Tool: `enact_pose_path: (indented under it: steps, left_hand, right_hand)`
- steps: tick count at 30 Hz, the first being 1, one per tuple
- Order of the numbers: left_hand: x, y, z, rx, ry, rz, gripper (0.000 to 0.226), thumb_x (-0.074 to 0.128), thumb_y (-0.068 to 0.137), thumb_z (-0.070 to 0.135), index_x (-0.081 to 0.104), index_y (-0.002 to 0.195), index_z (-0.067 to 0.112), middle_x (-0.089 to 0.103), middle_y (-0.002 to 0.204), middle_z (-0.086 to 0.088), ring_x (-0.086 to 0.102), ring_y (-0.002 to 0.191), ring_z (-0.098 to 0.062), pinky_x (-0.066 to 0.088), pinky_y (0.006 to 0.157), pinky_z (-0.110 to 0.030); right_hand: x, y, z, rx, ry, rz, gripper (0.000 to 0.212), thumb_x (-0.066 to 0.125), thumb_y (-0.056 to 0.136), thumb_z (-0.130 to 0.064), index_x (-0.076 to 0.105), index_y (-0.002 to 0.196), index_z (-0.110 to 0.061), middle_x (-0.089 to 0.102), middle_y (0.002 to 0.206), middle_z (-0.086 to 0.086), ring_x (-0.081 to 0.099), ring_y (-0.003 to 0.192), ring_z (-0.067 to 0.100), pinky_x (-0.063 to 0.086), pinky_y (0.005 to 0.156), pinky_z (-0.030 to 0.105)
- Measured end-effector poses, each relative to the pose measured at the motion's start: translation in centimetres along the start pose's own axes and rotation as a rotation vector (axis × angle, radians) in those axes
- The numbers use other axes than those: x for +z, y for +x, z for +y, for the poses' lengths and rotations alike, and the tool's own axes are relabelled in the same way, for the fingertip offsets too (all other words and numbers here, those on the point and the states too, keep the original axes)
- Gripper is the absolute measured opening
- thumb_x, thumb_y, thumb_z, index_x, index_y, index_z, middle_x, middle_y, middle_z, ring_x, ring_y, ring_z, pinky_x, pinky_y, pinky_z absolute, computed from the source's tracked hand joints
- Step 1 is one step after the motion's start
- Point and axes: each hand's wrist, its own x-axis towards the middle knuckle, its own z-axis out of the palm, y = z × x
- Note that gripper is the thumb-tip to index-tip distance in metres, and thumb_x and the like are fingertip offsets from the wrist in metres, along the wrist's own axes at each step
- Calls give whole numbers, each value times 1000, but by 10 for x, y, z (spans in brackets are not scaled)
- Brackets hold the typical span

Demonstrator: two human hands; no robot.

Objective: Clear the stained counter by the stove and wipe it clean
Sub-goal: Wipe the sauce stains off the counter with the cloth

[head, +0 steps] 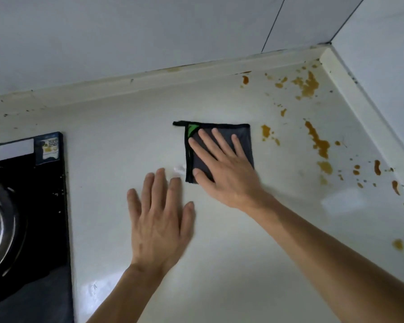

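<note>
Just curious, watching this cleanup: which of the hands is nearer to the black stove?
The left. The left hand lies flat on the counter, a short way right of the stove. The right hand presses the grey cloth, farther away.

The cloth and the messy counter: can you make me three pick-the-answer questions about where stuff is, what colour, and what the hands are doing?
1. Where are the orange-brown sauce stains?
A. Right of the cloth
B. On the stove
C. Under the left hand

2. What colour is the folded square cloth?
A. Red with white trim
B. Dark grey with black edging and a green patch
C. Yellow

3. What is the right hand doing?
A. Hanging in the air
B. Squeezing a bottle
C. Pressing flat on the cloth

Answers: 1 A, the splatters lie toward the right corner of the white counter. 2 B, grey fabric, black border, green corner. 3 C, straight fingers lie on the cloth, while the left hand rests flat on the counter.
</note>
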Motion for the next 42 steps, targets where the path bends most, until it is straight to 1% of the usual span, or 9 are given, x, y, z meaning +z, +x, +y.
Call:
enact_pose_path:
  steps: [3, 11, 17, 20, 23, 26, 33, 38, 42]
  left_hand:
    - [5, -2, -2, 5, 11, 27, 61, 38, 101, 49, 43, 151, 15, 33, 163, -13, 26, 153, -37, 22, 118, -62]
    - [3, -1, 0, -20, -5, 23, 60, 42, 99, 49, 45, 148, 16, 35, 162, -13, 26, 153, -38, 23, 118, -62]
    - [4, -1, -2, -17, -13, 20, 61, 41, 99, 51, 44, 150, 17, 35, 163, -13, 26, 154, -37, 23, 119, -62]
    - [4, -1, -2, -21, -23, 34, 61, 43, 98, 51, 45, 150, 18, 36, 163, -12, 26, 154, -37, 22, 120, -62]
    - [4, -1, -1, -18, -32, 50, 61, 44, 98, 50, 46, 149, 17, 36, 162, -12, 26, 154, -36, 23, 119, -62]
    - [2, -2, 0, -24, -45, 62, 61, 45, 98, 49, 47, 149, 16, 37, 162, -12, 27, 154, -36, 22, 120, -62]
    - [2, -3, 1, -29, -51, 65, 61, 44, 98, 50, 45, 150, 17, 36, 163, -12, 26, 155, -35, 20, 122, -62]
    - [3, -2, 0, -29, -60, 79, 61, 46, 98, 49, 45, 150, 17, 37, 162, -11, 26, 154, -35, 19, 121, -62]
    - [2, -2, 1, -22, -57, 78, 60, 45, 98, 49, 46, 150, 17, 38, 162, -11, 26, 155, -34, 20, 122, -61]
  right_hand:
    - [-5, -24, 37, -44, -26, -34, 72, 39, 99, -57, 19, 165, -37, 14, 174, -10, 8, 161, 17, 9, 129, 53]
    - [-12, 38, 57, 271, -3, -63, 72, 26, 100, -58, 10, 166, -35, 3, 175, -7, -1, 162, 20, 2, 129, 55]
    - [-16, 2, 42, -14, 29, -74, 77, 35, 99, -58, 9, 167, -33, 2, 175, -6, -2, 162, 18, 5, 129, 54]
    - [-25, -1, 52, 43, 152, -64, 81, 38, 101, -59, 3, 167, -28, -4, 175, -2, -7, 161, 18, 0, 130, 50]
    - [-35, 21, 62, 167, 38, 13, 72, 36, 104, -56, 22, 164, -18, 30, 168, 5, 24, 156, 26, 19, 125, 50]
    - [-45, 47, 75, 181, -38, 3, 62, 43, 102, -59, 47, 149, -18, 57, 138, 5, 53, 129, 30, 36, 112, 44]
    - [-59, 65, 87, 32, 29, -118, 47, 45, 103, -61, 59, 106, -15, 60, 92, 0, 64, 87, 26, 46, 73, 37]
    - [-118, 68, 97, -98, 243, 138, 37, 61, 98, -52, 70, 105, -17, 56, 87, -2, 55, 73, 17, 45, 65, 34]
    - [-149, 48, 95, -184, 175, 369, 34, 62, 96, -58, 70, 112, -30, 58, 102, -6, 57, 78, 12, 45, 63, 30]
